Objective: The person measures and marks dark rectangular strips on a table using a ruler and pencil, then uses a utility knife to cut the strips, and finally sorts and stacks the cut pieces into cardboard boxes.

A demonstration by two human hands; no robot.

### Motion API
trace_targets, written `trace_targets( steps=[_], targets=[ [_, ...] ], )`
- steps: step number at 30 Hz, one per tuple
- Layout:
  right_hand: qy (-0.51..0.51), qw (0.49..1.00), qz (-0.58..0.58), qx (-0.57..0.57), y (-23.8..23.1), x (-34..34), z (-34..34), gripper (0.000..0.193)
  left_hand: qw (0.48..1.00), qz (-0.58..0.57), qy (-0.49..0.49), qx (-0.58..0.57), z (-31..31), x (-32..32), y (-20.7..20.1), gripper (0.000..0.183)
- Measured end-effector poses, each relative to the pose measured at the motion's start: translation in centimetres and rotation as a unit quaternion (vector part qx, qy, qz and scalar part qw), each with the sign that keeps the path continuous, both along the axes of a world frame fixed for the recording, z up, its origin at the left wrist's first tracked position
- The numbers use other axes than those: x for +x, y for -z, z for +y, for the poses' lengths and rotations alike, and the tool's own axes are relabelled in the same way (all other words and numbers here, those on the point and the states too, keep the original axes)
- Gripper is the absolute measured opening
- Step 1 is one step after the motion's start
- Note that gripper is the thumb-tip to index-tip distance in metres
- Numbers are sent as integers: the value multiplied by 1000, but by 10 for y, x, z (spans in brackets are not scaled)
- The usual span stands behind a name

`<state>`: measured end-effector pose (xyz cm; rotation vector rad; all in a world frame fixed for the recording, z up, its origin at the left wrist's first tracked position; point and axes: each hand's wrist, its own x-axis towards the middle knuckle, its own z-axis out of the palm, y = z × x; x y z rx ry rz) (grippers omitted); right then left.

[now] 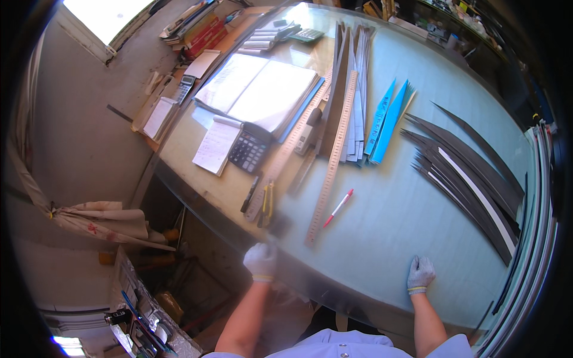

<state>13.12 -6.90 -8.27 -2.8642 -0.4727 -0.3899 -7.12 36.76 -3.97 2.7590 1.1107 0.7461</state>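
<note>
My left hand (261, 261), in a pale knitted glove, is curled into a fist at the near edge of the glass-topped table (376, 238). My right hand (421, 274), gloved the same way, rests closed on the tabletop toward the right. Nothing shows in either hand. Nearest to my left hand are a yellow-handled cutting tool (266, 204) and the lower end of a long ruler (332, 161). A red-and-white pen (338, 208) lies between the hands. Beyond my right hand, long dark tapered strips (465, 173) are fanned out, with a few white ones among them.
Farther left lie an open ledger (256, 89), a notepad (217, 145), a black calculator (250, 147) and a stapler (308, 131). Blue pointed strips (391, 122) and stacked long grey strips (358, 89) sit toward the far middle. A tied curtain (107, 221) hangs at left.
</note>
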Motion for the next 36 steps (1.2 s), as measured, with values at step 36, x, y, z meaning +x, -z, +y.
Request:
trace_targets(
  steps=[36],
  targets=[
    [17, 999, 24, -35, 4, -2, -7, 27, 1000, 1, -13, 12, -1, -1, 4, 35]
  ],
)
